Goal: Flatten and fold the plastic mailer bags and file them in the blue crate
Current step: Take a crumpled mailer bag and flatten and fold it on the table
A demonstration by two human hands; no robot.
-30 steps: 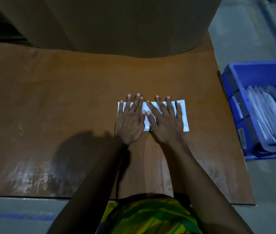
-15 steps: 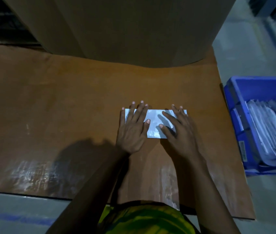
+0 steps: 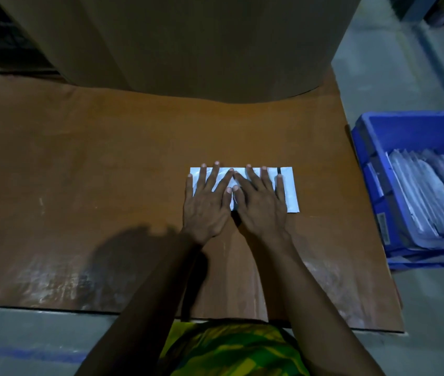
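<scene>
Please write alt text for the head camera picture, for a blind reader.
The left hand and the right hand press flat on a folded white mailer bag on a brown board. At the right, a blue crate holds filed bags; a large cardboard box stands behind.

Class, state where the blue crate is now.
In the head view, the blue crate sits at far right, beside the brown board, with filed bags inside.
</scene>
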